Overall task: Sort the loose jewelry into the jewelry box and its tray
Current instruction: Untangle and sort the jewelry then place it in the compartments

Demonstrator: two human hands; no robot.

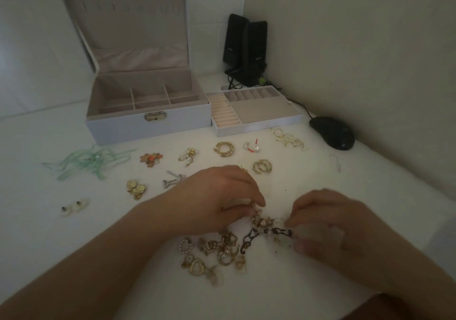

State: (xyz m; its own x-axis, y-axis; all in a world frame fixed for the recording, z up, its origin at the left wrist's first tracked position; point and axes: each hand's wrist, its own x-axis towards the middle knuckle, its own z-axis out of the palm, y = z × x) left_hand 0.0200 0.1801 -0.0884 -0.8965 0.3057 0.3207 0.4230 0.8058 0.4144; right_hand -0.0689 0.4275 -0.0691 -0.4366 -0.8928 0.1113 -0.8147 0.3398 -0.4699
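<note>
Gold and dark tangled jewelry (232, 245) lies heaped on the white table (320, 171) at six o'clock, with the left hand (217, 196) pinching a gold piece at the heap's top and the right hand (328, 218), blurred, curled onto the dark chain at its three o'clock edge. Sorted pairs of earrings (224, 148) lie spread toward twelve o'clock, before the open jewelry box (148, 127) at eleven o'clock and its tray (256, 127) touching the box's three o'clock side.
</note>
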